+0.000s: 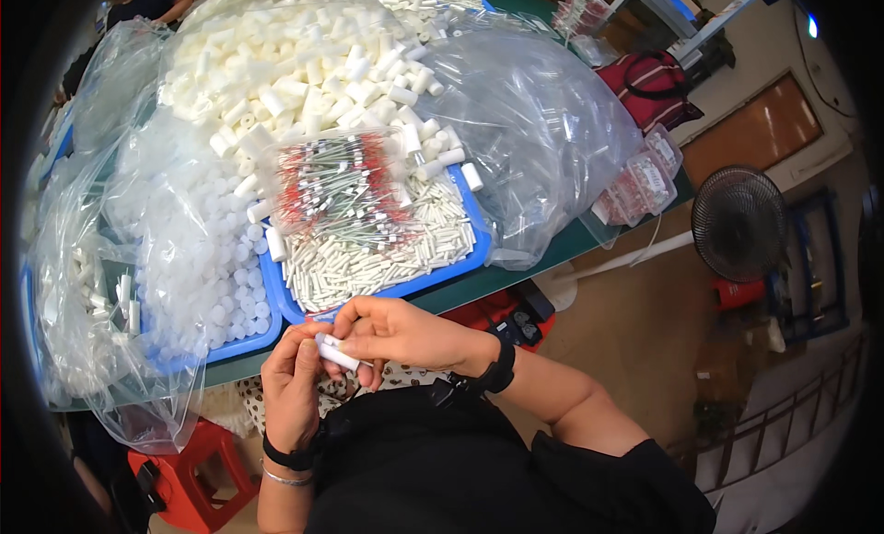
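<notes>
Close to my body, just off the table's front edge, my left hand (293, 382) grips a small white plastic cylinder (339, 354) between thumb and fingers. My right hand (401, 333) is closed at the same cylinder, its fingertips pinching near the upper end. A small whitish piece shows at that end; its kind is too small to tell. Beyond the hands, a blue tray (481, 244) holds many thin white rods (405, 258). On top of them rests a clear plastic box with red-and-green wired parts (336, 189) with white ends.
A large heap of white foam-like cylinders (285, 60) rises behind the tray. To the left, translucent round caps (235, 290) fill another blue tray under plastic film. Clear bags (534, 138) spread to the right on the green table. A fan (739, 223) and red stool (193, 474) stand nearby.
</notes>
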Available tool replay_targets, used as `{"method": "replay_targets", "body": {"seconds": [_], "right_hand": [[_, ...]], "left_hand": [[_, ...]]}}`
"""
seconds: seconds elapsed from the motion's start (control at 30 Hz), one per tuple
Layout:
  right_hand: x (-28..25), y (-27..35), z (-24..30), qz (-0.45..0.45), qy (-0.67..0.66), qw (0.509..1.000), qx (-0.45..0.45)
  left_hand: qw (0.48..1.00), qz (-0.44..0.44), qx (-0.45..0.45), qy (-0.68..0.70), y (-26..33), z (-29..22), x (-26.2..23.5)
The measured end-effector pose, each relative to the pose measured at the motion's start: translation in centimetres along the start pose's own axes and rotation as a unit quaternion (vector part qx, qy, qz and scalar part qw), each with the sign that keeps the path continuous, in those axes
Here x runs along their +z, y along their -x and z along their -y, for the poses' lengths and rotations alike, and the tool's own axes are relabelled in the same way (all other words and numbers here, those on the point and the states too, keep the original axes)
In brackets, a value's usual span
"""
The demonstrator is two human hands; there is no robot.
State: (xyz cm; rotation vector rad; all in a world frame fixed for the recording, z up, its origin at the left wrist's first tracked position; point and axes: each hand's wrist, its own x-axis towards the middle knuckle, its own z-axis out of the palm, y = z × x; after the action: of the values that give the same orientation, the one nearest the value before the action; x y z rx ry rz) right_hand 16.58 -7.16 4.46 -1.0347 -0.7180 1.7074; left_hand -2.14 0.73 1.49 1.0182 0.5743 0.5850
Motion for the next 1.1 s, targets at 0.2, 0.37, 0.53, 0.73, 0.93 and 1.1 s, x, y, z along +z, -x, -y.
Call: {"method": "replay_targets", "body": {"seconds": [0.2, 0.37, 0.53, 0.73, 0.93, 1.1], "right_hand": [[0.6, 0.2, -0.5, -0.027, 0.045, 0.997, -0.052], [-2.2, 1.1, 4.0, -0.235, 0.435, 0.861, -0.122], [-12.6, 1.6, 7.4, -0.435, 0.724, 0.507, -0.173], [-15.3, 1.7, 7.3, -0.389, 0.82, 0.41, -0.09], [-16.4, 1.4, 7.5, -0.397, 0.776, 0.48, -0.101], [-13.4, 3.5, 8.4, -0.409, 0.787, 0.424, -0.182]], "left_hand": [[1.0, -0.003, -0.009, -0.004, 0.2, -0.3, 0.9], [0.993, -0.005, -0.002, 0.12, 0.3, -0.2, -0.7], [0.981, 0.016, -0.028, 0.193, 0.3, -0.5, -0.5], [0.988, 0.001, -0.056, 0.143, 0.2, -1.3, -0.2], [0.982, 0.016, -0.058, 0.178, 0.0, -1.4, -0.7], [0.979, -0.028, -0.026, 0.2, -0.4, -0.7, -1.4]]}}
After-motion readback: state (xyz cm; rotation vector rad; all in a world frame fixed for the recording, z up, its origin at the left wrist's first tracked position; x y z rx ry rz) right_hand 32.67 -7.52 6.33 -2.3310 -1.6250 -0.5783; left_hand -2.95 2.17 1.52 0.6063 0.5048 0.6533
